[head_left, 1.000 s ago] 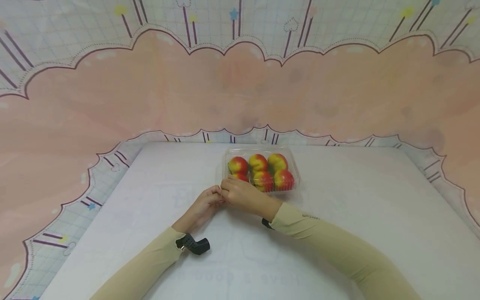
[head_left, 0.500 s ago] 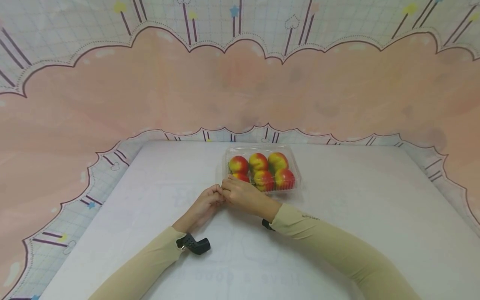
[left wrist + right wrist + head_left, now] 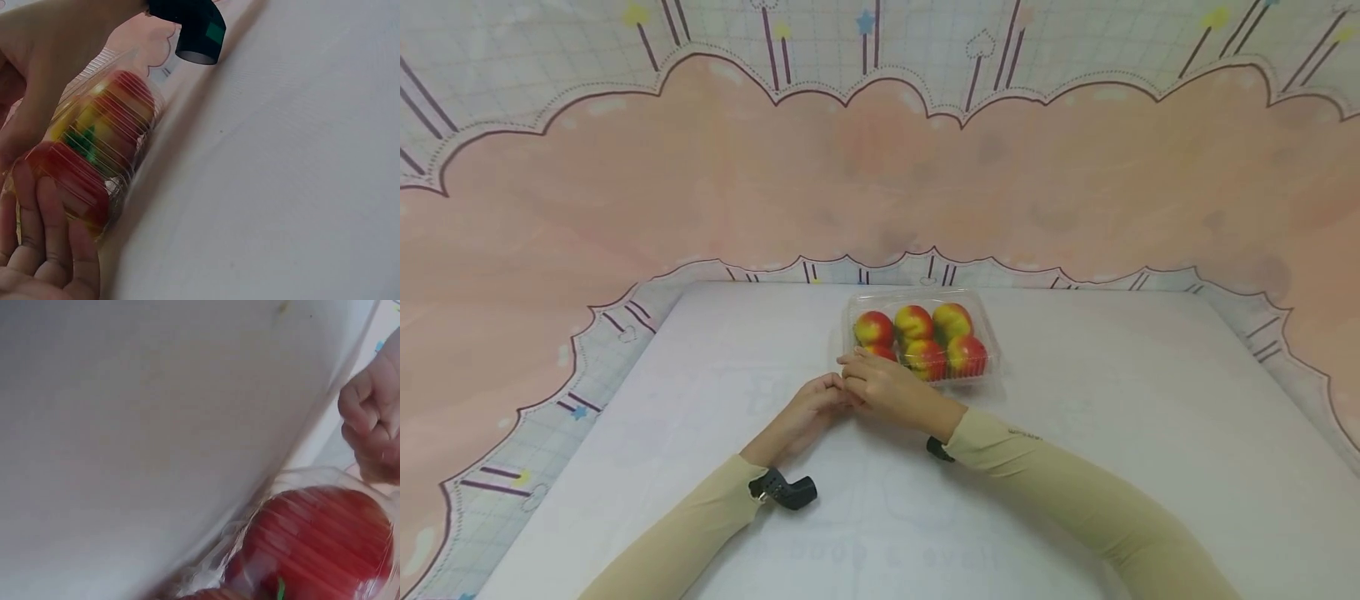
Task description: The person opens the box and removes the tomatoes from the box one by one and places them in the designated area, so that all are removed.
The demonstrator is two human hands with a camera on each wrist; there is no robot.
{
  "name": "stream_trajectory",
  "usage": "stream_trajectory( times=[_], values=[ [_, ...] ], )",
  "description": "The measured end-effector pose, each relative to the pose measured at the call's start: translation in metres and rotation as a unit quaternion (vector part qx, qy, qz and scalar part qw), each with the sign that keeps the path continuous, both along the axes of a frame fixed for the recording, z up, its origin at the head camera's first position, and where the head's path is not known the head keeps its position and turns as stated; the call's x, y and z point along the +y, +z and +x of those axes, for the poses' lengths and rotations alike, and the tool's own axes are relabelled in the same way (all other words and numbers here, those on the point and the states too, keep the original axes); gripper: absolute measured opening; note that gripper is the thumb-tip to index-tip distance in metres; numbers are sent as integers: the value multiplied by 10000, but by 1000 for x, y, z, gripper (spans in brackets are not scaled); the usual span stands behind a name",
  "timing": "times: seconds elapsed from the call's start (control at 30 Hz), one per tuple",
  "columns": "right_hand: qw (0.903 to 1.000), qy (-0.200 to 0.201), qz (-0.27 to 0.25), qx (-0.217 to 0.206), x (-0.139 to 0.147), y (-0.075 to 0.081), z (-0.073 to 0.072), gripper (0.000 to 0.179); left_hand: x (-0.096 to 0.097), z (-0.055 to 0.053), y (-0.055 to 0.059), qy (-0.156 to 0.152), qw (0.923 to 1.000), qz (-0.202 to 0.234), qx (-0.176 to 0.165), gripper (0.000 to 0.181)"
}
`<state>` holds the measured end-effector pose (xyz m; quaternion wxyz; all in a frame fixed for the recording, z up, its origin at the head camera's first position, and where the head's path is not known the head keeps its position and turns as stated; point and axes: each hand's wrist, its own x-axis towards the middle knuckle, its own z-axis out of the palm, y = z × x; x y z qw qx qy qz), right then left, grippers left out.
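A clear plastic clamshell box (image 3: 988, 333) of red and yellow fruits (image 3: 913, 322) sits toward the far side of the table. Both hands meet at its near left corner. My left hand (image 3: 805, 412) reaches in from the left, and its bent fingers press at the box's edge in the left wrist view. Crossing from the right, my right hand (image 3: 898, 392) covers that corner and part of one fruit. Its thumb and fingers pinch at the edge right beside the left fingertips. The exact grip is partly hidden. A red fruit (image 3: 319, 544) shows through the ribbed plastic in the right wrist view.
A white cover (image 3: 1075, 483) with faint printed letters lies over the table. Behind it and along the sides hangs a pink curtain (image 3: 880, 183) with cloud-shaped borders. Black wrist cameras (image 3: 790, 490) sit at both sleeve cuffs.
The right hand's index finger has lifted slightly at the box corner. Both hands otherwise stay in place, and the head view shifts a little.
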<state>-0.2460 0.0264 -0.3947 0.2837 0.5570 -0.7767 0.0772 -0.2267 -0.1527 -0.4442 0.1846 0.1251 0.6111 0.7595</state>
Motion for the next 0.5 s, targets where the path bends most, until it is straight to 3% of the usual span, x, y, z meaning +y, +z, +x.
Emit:
stream_trajectory(
  times=[0.2,0.5],
  values=[
    [9998,122,-134,92,4,-1,-4,30,-4,-1,4,-171,9994,-261,-160,25],
    [9969,-557,281,475,18,-1,-4,48,-9,-1,12,71,9967,-800,-110,13]
  ],
)
